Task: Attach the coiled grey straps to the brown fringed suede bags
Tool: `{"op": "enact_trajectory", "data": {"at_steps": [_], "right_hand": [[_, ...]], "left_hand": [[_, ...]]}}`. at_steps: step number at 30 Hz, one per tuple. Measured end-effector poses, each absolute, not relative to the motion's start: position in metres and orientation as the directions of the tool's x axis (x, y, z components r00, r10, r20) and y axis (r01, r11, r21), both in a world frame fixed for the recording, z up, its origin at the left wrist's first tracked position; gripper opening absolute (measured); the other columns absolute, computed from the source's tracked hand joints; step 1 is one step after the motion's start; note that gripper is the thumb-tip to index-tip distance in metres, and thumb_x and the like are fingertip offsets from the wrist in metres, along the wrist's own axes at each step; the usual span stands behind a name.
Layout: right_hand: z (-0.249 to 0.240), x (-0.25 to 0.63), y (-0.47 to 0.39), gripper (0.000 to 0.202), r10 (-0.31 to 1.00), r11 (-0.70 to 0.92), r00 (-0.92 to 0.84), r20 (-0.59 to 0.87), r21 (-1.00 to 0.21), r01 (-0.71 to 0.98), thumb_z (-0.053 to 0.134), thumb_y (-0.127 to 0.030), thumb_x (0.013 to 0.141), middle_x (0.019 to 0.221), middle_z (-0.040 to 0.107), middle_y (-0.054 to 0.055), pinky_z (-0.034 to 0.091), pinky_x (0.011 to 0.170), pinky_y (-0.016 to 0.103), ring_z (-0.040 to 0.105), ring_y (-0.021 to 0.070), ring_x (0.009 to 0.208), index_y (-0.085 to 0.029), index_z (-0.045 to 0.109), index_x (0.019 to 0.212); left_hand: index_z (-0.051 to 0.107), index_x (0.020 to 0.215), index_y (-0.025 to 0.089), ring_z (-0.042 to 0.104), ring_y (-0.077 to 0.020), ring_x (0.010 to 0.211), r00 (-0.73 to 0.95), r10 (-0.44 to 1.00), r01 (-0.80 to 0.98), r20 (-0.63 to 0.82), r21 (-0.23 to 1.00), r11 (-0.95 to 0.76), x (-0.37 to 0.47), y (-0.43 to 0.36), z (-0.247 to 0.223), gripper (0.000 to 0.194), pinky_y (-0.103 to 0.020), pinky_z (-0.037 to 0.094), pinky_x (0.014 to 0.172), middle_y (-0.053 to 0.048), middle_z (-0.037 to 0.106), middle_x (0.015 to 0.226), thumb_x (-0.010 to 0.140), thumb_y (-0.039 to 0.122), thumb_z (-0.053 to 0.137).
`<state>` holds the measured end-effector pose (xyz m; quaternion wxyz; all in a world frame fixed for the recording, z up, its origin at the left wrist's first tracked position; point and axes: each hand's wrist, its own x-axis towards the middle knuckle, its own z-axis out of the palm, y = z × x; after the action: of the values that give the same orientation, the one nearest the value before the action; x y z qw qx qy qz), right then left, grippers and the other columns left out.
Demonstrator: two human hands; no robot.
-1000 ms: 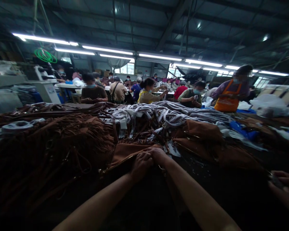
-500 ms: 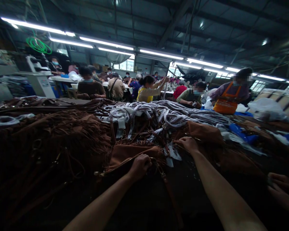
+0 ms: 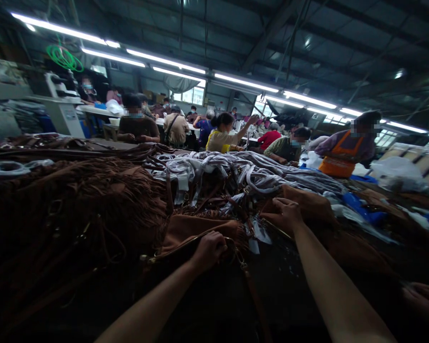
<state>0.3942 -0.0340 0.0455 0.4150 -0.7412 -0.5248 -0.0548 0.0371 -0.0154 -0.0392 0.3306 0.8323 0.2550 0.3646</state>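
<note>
A brown fringed bag (image 3: pixel 196 231) lies in front of me, its zipper edge toward me. My left hand (image 3: pixel 210 248) is closed on that edge, near a metal ring and a strap with a clasp (image 3: pixel 243 267). To the right, a second brown bag (image 3: pixel 309 204) lies at the pile's edge. My right hand (image 3: pixel 286 213) pinches its near left edge, where a zipper line shows below the fingers. Between the two bags are small pieces of clear wrapping (image 3: pixel 260 232).
Wrapped grey straps (image 3: pixel 264 166) run across the back of the table. Brown fringed bags (image 3: pixel 121 186) are heaped at left. Blue and clear plastic (image 3: pixel 364 207) lies at right. Another person's hand (image 3: pixel 423 295) shows at lower right. A person in an orange apron (image 3: pixel 343 152) stands beyond.
My right hand has shifted slightly right and lifted the bag's edge, so more of its zipper shows. My left hand keeps its hold. The view has turned slightly left.
</note>
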Motion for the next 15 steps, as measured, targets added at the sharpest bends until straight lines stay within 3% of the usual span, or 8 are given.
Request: {"op": "enact_trajectory", "data": {"at_steps": [4, 9, 12, 15], "right_hand": [[0.07, 0.385, -0.037, 0.047, 0.647, -0.042, 0.502, 0.573, -0.631, 0.774, 0.056, -0.056, 0.077, 0.091, 0.073, 0.008, 0.051, 0.073, 0.032, 0.067, 0.0216, 0.079, -0.015, 0.072, 0.094], [0.086, 0.367, -0.043, 0.042, 0.495, 0.057, 0.467, 0.732, -0.564, 0.824, 0.057, -0.055, 0.076, 0.093, 0.072, 0.008, 0.048, 0.086, 0.035, 0.065, 0.0234, 0.089, -0.017, 0.072, 0.085], [0.096, 0.354, -0.05, 0.04, 0.522, 0.038, 0.408, 0.749, -0.499, 0.866, 0.054, -0.053, 0.08, 0.095, 0.072, 0.01, 0.046, 0.091, 0.036, 0.064, 0.0242, 0.093, -0.017, 0.072, 0.085], [0.101, 0.318, -0.065, 0.037, 0.659, 0.028, 0.266, 0.704, -0.377, 0.926, 0.057, -0.049, 0.079, 0.104, 0.07, 0.011, 0.042, 0.096, 0.036, 0.061, 0.0255, 0.101, -0.018, 0.072, 0.092]], "left_hand": [[0.06, 0.072, 0.017, 0.057, -0.0158, 0.079, 0.602, 0.662, 0.165, 0.447, 0.741, -0.651, 0.036, -0.014, -0.042, 0.005, -0.026, 0.039, 0.072, -0.002, 0.064, 0.081, 0.075, 0.015, 0.064], [0.066, 0.073, 0.017, 0.059, -0.0153, 0.078, 0.64, 0.639, 0.159, 0.427, 0.74, -0.654, 0.037, -0.006, -0.048, 0.002, -0.025, 0.042, 0.073, -0.002, 0.066, 0.08, 0.075, 0.018, 0.066], [0.068, 0.075, 0.017, 0.06, -0.0156, 0.078, 0.664, 0.637, 0.175, 0.391, 0.747, -0.641, 0.035, -0.003, -0.044, 0.003, -0.025, 0.043, 0.073, -0.002, 0.067, 0.081, 0.074, 0.02, 0.067], [0.07, 0.078, 0.016, 0.061, -0.016, 0.08, 0.68, 0.648, 0.185, 0.343, 0.775, -0.605, 0.031, -0.005, -0.034, 0.007, -0.025, 0.043, 0.074, -0.003, 0.069, 0.085, 0.075, 0.018, 0.065]]}}
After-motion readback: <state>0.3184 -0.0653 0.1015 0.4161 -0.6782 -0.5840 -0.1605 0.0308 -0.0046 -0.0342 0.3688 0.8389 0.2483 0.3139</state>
